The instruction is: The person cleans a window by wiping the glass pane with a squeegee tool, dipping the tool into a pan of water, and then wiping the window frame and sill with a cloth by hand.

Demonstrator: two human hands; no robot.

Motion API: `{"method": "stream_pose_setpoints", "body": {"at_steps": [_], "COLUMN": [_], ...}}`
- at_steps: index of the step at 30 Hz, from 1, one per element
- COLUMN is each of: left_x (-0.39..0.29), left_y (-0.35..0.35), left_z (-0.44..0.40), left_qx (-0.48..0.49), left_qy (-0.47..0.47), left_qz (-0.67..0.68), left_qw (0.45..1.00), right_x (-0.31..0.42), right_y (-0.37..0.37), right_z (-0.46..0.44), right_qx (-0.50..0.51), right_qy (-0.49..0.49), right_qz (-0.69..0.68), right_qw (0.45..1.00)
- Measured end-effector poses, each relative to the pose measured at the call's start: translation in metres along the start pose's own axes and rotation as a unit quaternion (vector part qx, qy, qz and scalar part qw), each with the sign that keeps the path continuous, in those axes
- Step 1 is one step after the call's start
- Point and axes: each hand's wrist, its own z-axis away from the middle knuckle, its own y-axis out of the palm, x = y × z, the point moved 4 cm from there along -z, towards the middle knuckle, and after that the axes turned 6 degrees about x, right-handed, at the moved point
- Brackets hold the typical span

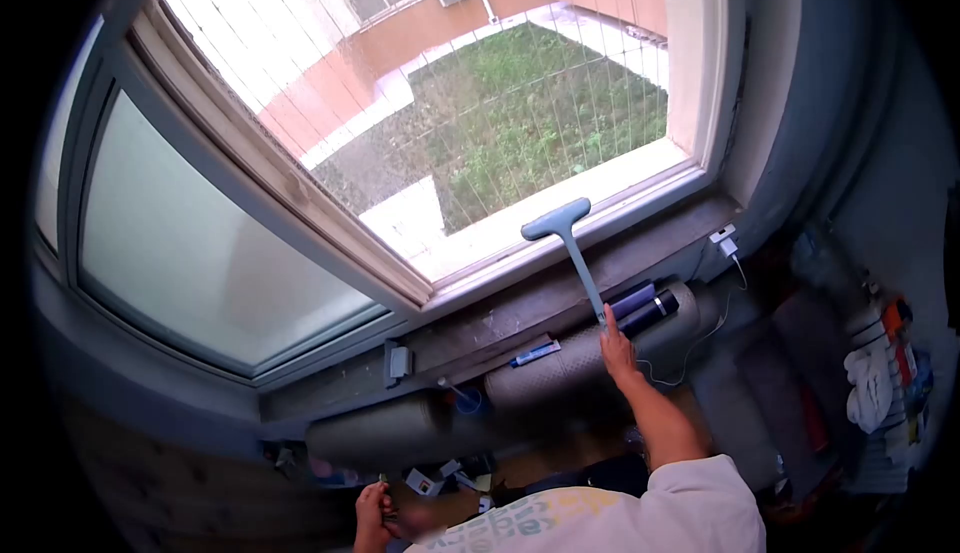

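Note:
My right hand (619, 355) is closed around the handle of a grey-blue window squeegee (584, 271). The squeegee's wide head is up at the bottom of the window (540, 103), in front of the lower frame; whether it touches the glass I cannot tell. Low in the view, my left hand (373, 515) is held near my body with its fingers curled. A small bit of something shows at its fingertips, too small to name.
Below the sill (480, 338) lies a quilted grey roll (550, 368), with a toothpaste-like tube (535, 353) and dark cylinders (648, 313) on it. A white charger (724, 243) with a trailing cable is at right. Frosted glass (200, 243) stands at left.

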Motion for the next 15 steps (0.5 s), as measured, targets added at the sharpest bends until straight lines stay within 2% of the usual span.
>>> {"method": "stream_pose_setpoints", "body": {"at_steps": [1,4,5,9,10,11,13,15], "left_x": [-0.007,-0.009,-0.008,-0.004,-0.006,-0.005,-0.006,-0.005], "left_y": [0.006,0.01,0.014,0.035,0.041,0.045,0.05,0.051], "left_z": [-0.001,-0.008,-0.014,-0.005,0.001,0.001,-0.002,-0.003], "left_qx": [0.012,0.042,0.054,0.054,0.094,0.106,0.113,0.11], "left_qy": [0.013,0.044,0.054,-0.069,-0.093,-0.085,-0.027,0.012], "left_qz": [0.005,0.008,0.007,0.059,0.052,0.047,0.031,0.014], "left_qw": [1.0,0.998,0.997,0.994,0.99,0.99,0.993,0.994], "right_x": [0.002,0.03,0.045,0.162,0.193,0.225,0.288,0.335], "right_y": [-0.008,-0.042,-0.059,-0.188,-0.227,-0.264,-0.333,-0.379], "right_z": [0.011,0.032,0.036,0.008,-0.009,-0.022,-0.041,-0.052], "right_qx": [0.007,-0.072,-0.113,-0.301,-0.338,-0.317,-0.358,-0.338], "right_qy": [0.005,-0.089,-0.109,-0.273,-0.317,-0.305,-0.339,-0.35], "right_qz": [-0.008,-0.108,-0.103,-0.117,-0.094,-0.108,-0.097,-0.109], "right_qw": [1.0,0.988,0.982,0.906,0.881,0.891,0.864,0.867]}}
